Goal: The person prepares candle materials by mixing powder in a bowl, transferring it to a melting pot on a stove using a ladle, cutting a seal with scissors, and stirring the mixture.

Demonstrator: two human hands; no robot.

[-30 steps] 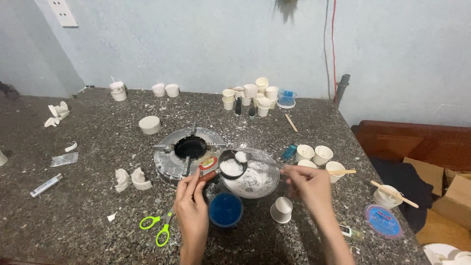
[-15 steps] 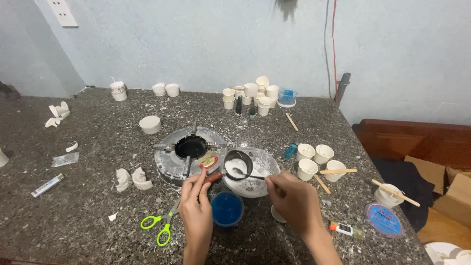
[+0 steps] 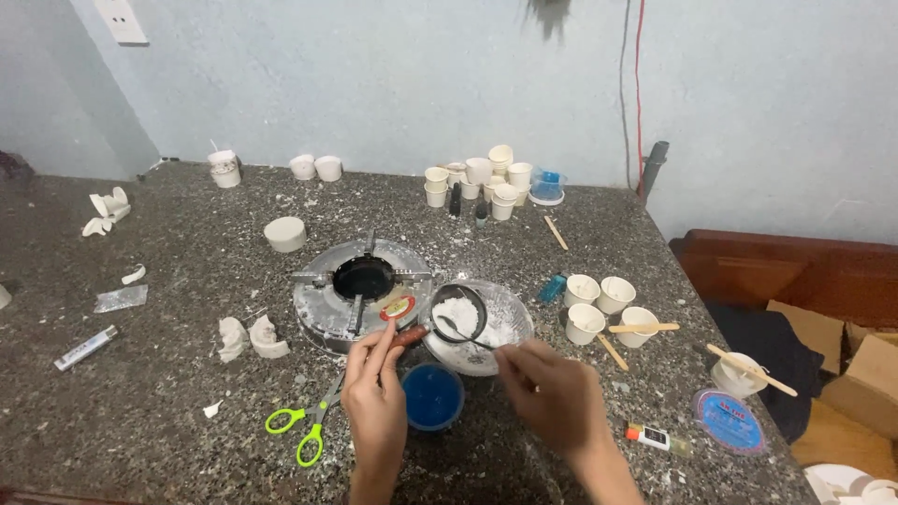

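My left hand (image 3: 374, 393) grips the reddish handle of a small round sieve (image 3: 457, 313) held over a clear bowl (image 3: 505, 318) of white powder. My right hand (image 3: 552, 393) pinches a metal spoon (image 3: 458, 332) whose tip rests inside the sieve, in the powder. A blue cup (image 3: 431, 396) stands on the speckled stone table (image 3: 168, 374) between my two hands, just below the bowl.
A round metal stove ring (image 3: 323, 290) sits left of the bowl. Green-handled scissors (image 3: 304, 425) lie at the front left. White paper cups (image 3: 599, 304) with wooden sticks stand to the right, more cups (image 3: 486, 182) at the back. White plaster pieces (image 3: 248, 339) lie at the left.
My right hand has moved left and nearer, bringing the spoon down from above the bowl into the sieve. It now hides the upturned white cup in front of the bowl.
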